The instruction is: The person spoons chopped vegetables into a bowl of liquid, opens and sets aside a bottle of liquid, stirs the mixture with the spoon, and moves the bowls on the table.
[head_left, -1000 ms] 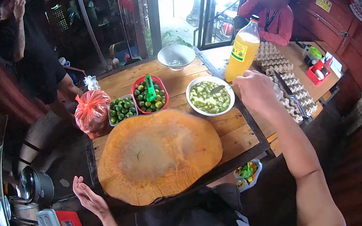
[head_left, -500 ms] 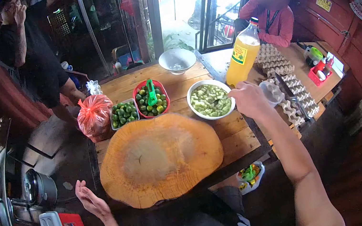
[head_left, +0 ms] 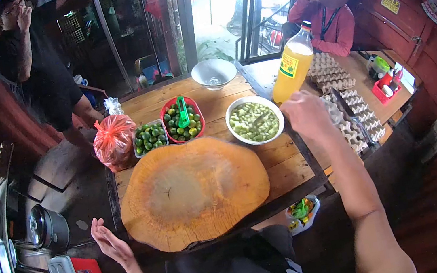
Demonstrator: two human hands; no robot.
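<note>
A white bowl [head_left: 233,132] of pale green chopped pieces in liquid stands on the wooden table. My right hand [head_left: 307,114] is closed at the bowl's right rim, with a spoon [head_left: 262,119] whose dark end dips among the pieces. Just behind that hand rises a large bottle [head_left: 289,68] of yellow liquid with a dark cap. To the left, my left hand [head_left: 111,241] hangs off the near edge of a thick round wooden chopping board [head_left: 196,193]. Its fingers are stretched out and it holds nothing.
Behind the board are a red basket [head_left: 204,129] and a clear tub of small green citrus, plus an orange plastic bag [head_left: 114,140]. A white bowl [head_left: 214,73] sits farther back. Egg trays [head_left: 363,114] with a knife lie right. Two people are beyond the table.
My right hand has risen slightly and turned, and the spoon lies at a changed angle in the bowl. My left hand stays where it was.
</note>
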